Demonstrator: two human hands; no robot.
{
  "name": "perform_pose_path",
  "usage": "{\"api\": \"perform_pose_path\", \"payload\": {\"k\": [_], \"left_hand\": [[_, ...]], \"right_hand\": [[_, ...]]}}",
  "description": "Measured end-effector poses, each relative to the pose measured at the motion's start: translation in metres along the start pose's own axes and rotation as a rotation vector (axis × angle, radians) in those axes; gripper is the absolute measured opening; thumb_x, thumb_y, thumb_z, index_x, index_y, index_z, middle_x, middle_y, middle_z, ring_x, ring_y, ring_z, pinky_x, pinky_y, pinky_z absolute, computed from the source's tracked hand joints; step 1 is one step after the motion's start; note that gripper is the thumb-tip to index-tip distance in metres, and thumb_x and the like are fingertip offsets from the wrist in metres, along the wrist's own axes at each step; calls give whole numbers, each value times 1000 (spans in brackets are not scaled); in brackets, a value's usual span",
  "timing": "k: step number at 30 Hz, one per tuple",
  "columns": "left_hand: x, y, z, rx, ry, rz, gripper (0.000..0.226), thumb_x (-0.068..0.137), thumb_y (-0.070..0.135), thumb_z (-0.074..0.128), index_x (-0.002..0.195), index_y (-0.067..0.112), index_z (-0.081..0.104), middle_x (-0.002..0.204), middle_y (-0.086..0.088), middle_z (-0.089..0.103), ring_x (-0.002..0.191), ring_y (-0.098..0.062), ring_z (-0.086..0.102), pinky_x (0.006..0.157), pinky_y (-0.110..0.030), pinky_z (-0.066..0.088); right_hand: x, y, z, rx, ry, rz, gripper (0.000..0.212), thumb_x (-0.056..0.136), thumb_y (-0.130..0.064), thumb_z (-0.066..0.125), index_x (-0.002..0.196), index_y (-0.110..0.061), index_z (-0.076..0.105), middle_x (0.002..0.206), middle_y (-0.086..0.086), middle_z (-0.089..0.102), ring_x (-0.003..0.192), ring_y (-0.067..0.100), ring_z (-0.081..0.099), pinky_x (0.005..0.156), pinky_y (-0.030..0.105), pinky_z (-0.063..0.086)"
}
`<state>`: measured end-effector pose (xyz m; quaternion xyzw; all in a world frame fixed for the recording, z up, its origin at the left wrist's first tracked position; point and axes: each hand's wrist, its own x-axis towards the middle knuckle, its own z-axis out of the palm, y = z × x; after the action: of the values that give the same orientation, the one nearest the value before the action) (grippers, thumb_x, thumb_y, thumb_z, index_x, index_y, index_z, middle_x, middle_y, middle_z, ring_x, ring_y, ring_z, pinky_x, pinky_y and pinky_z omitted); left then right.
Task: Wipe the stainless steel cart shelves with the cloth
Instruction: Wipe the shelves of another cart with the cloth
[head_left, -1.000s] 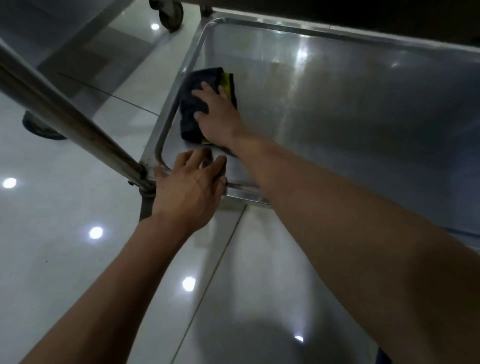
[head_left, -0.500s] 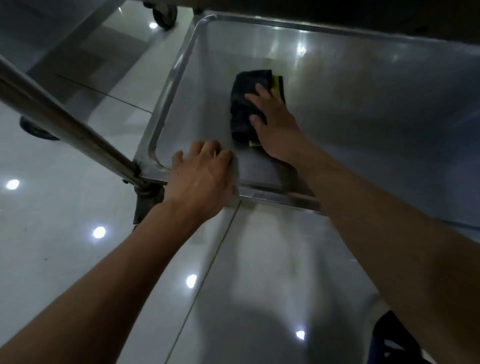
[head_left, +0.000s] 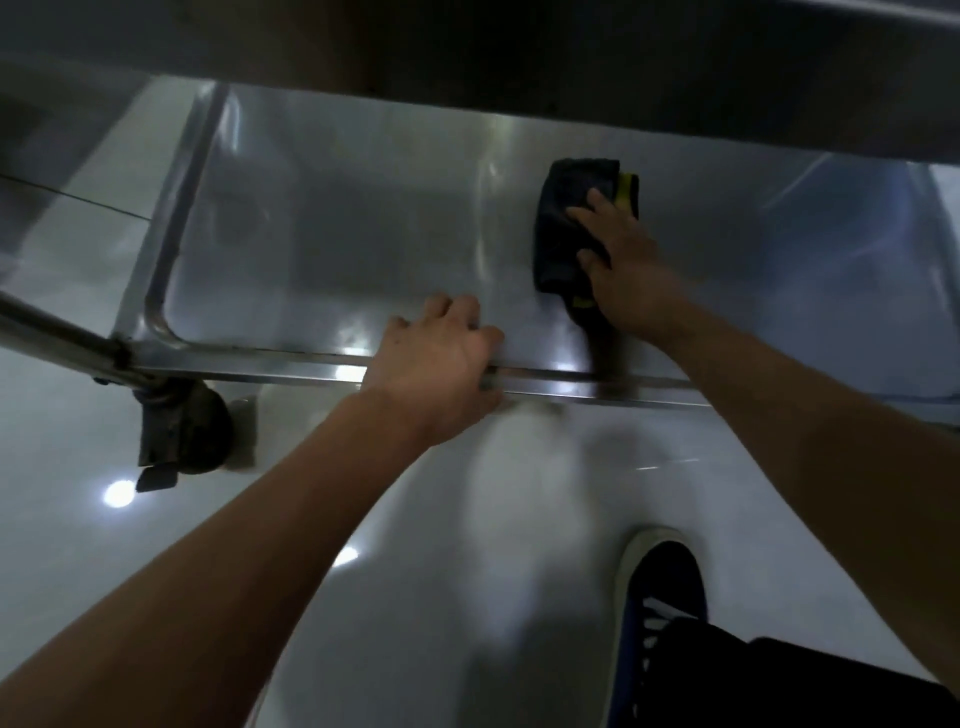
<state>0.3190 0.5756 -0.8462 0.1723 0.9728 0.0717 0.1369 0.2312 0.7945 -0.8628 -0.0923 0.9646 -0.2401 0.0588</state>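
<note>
Steel shelf (head_left: 332, 249) fills the upper half of the frame, a shallow tray with a raised rim, lying under a darker shelf at the top edge. On it, right of centre, lies the cloth (head_left: 563, 223): dark, folded, with a yellow edge showing at its upper right.

By its look the cloth is soft and light and will bunch or slide off under a loose touch; a flat palm pressing down on its middle seems the surest way to drive it, and the smooth steel should let it glide easily.

Right hand (head_left: 618, 265) lies on the cloth with fingers spread and nearly straight, pressing it flat to the shelf, not clutching it. Its forearm runs down to the right edge of the frame.

Left hand (head_left: 436, 358) sits on the near rim at centre, fingers bent over the edge as if bracing the cart; the arm stretches from the lower left.

A caster (head_left: 182, 431) stands at the left on the glossy floor (head_left: 78, 545); a dark shoe (head_left: 662, 587) shows at lower right.
</note>
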Motion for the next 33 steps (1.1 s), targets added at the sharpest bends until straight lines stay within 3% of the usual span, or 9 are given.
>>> {"api": "perform_pose_path", "payload": {"k": [9, 15, 19, 25, 33], "left_hand": [[1, 14, 8, -122, 37, -113, 33, 81, 43, 73, 112, 32, 67, 139, 3, 45, 134, -25, 35, 107, -48, 39], [-4, 20, 9, -107, 74, -136, 35, 84, 33, 70, 119, 30, 67, 139, -1, 46, 134, -28, 38, 109, -48, 35], [-4, 38, 15, -36, 196, -110, 33, 82, 26, 72, 115, 24, 70, 131, -4, 56, 127, -31, 46, 100, -50, 38], [2, 68, 34, 12, 319, 22, 29, 75, 16, 82, 103, 18, 76, 110, -5, 67, 103, -34, 58, 84, -49, 44], [12, 113, 42, 53, 322, 12, 28, 77, 17, 79, 105, 18, 73, 102, -3, 63, 99, -30, 55, 80, -42, 41]], "right_hand": [[-97, 4, 10, -52, -43, -60, 43, 101, -12, 45, 144, -11, 49, 159, 9, 31, 148, 32, 25, 120, 33, 17], [-115, 0, 11, -51, -50, -71, 45, 101, -22, 39, 143, -11, 49, 157, 12, 35, 146, 36, 30, 118, 48, 29], [-111, 4, 3, -84, -69, -73, 46, 105, -32, 41, 150, -21, 40, 163, 1, 24, 150, 27, 20, 117, 39, 24], [-115, 30, 5, 22, 92, -53, 41, 101, -28, 49, 141, -20, 53, 158, 0, 36, 147, 25, 29, 116, 37, 27], [-123, 58, -1, 33, 175, -44, 40, 99, -25, 47, 138, -17, 57, 156, 3, 40, 145, 27, 33, 114, 39, 29]]}}
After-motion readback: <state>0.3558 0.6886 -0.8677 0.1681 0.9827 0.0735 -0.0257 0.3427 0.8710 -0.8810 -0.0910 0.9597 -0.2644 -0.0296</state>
